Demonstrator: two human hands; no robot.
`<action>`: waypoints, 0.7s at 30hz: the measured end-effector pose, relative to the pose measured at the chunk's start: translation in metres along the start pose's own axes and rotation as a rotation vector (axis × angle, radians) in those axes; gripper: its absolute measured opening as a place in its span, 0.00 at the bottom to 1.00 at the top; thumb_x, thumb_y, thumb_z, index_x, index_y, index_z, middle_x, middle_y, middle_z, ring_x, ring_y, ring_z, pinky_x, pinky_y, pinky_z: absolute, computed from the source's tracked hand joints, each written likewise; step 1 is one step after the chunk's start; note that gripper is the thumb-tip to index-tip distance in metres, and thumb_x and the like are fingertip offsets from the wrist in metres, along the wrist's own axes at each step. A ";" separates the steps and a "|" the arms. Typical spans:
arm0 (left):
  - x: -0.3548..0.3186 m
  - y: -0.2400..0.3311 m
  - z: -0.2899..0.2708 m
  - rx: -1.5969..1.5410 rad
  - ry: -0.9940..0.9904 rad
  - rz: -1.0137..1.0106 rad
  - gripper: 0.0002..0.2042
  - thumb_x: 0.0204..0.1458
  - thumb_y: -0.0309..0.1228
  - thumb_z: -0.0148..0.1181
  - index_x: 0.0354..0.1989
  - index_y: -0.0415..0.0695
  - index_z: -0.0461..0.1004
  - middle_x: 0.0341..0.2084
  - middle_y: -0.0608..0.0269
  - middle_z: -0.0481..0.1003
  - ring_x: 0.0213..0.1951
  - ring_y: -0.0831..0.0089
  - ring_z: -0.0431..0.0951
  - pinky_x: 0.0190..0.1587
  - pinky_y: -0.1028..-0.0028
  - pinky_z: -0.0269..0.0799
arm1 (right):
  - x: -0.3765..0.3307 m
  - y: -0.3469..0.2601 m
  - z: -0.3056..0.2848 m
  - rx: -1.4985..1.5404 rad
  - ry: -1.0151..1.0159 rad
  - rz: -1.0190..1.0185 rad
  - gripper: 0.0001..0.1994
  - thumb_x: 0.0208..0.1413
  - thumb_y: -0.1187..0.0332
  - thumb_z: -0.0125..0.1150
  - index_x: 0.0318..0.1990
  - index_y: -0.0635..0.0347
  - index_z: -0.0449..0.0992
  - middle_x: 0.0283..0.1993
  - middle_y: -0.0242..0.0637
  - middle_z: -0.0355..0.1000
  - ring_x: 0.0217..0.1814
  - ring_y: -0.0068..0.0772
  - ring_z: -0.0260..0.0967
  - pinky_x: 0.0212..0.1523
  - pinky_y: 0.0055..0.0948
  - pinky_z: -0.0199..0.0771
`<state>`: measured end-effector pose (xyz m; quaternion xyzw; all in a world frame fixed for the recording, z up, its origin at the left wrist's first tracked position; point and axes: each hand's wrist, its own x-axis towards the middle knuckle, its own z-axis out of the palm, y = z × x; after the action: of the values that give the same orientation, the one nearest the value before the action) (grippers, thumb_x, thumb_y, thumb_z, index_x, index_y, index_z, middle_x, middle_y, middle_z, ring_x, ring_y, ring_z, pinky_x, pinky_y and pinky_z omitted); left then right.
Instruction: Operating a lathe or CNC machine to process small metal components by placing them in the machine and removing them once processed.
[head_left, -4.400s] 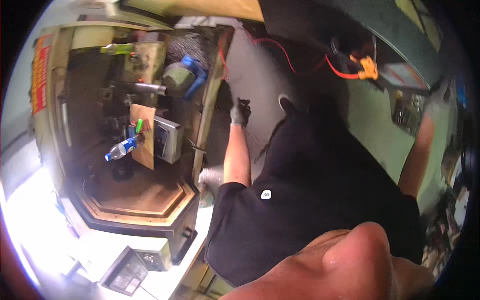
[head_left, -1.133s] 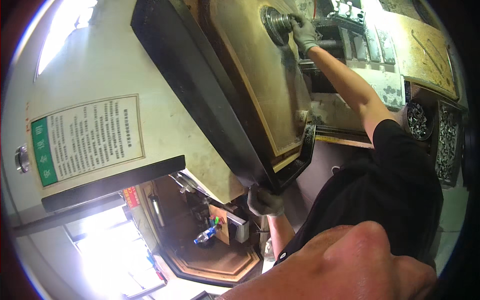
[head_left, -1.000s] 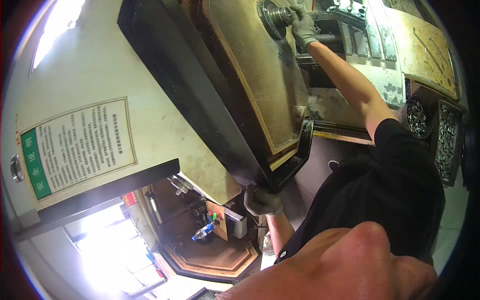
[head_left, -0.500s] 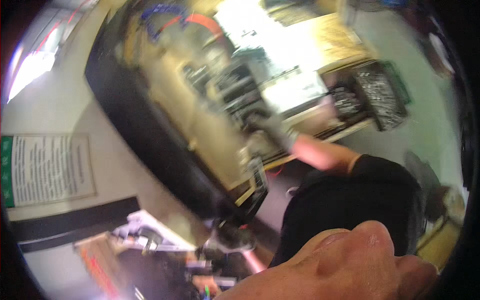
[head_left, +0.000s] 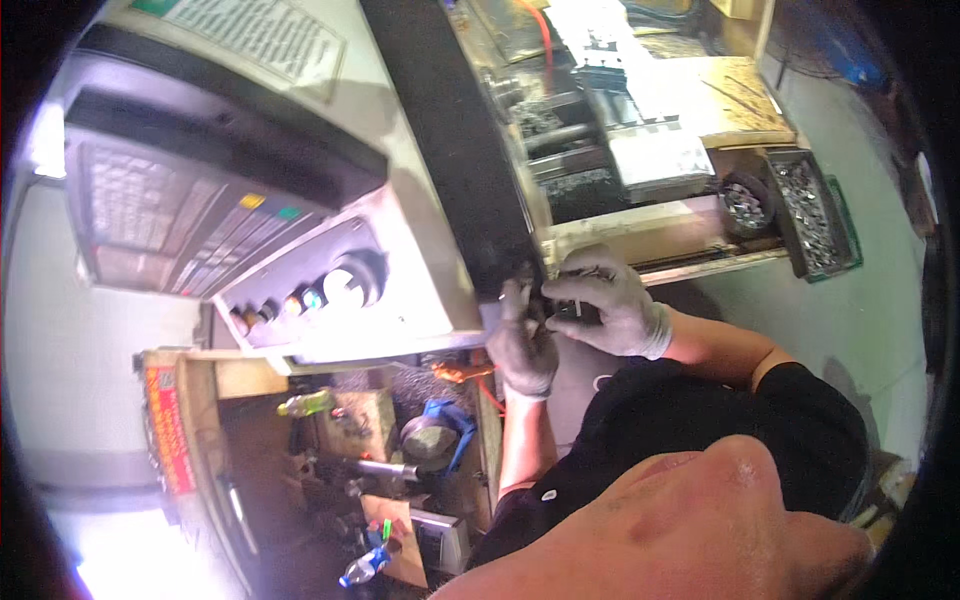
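Observation:
My left hand (head_left: 522,348), in a grey glove, is raised at the near end of the black machine edge (head_left: 455,150). Its fingers are closed together around something too small to make out. Close beside it, on the right, is my gloved right hand (head_left: 612,305), with index finger and thumb curled toward the left hand. A small, pale, thin piece (head_left: 577,308) shows between those curled fingers; its kind cannot be told. Both hands are held in front of the machine bed, apart from the metal vise-like fixture (head_left: 575,160).
A control panel with buttons and a round knob (head_left: 348,285) stands to the left. At the right are a tray of small metal parts (head_left: 808,215) and a round tub of metal pieces (head_left: 745,205). Below left, an open cabinet holds bottles (head_left: 365,565) and a blue-handled container (head_left: 430,440).
The view has swung toward the control panel. My right hand has come away from over the machine bed, and my left has come up from the lower area; both are now side by side.

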<state>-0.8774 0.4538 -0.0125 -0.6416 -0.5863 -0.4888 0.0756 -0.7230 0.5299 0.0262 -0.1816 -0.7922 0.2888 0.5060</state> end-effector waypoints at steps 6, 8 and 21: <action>0.005 0.005 0.003 0.082 -0.038 0.039 0.33 0.43 0.12 0.53 0.63 0.37 0.57 0.49 0.41 0.73 0.47 0.52 0.78 0.45 0.64 0.76 | 0.008 0.010 0.011 -0.041 0.041 -0.082 0.19 0.33 0.73 0.72 0.39 0.56 0.77 0.41 0.39 0.67 0.44 0.41 0.68 0.41 0.36 0.72; 0.004 0.003 0.003 0.057 -0.062 0.038 0.33 0.43 0.11 0.53 0.63 0.36 0.57 0.49 0.41 0.73 0.47 0.53 0.78 0.45 0.65 0.76 | 0.011 0.012 0.012 -0.036 0.050 -0.097 0.19 0.35 0.72 0.72 0.40 0.55 0.77 0.42 0.38 0.68 0.44 0.41 0.68 0.42 0.35 0.73; -0.004 0.003 0.012 -0.084 0.145 -0.146 0.17 0.60 0.22 0.45 0.58 0.34 0.61 0.39 0.46 0.77 0.39 0.64 0.78 0.47 0.70 0.72 | 0.077 0.145 -0.013 0.333 0.444 0.199 0.10 0.50 0.69 0.61 0.40 0.60 0.74 0.34 0.36 0.71 0.37 0.26 0.67 0.36 0.26 0.69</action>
<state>-0.8679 0.4580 -0.0204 -0.5626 -0.6035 -0.5624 0.0549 -0.7447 0.6899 -0.0090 -0.2318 -0.5820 0.4163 0.6590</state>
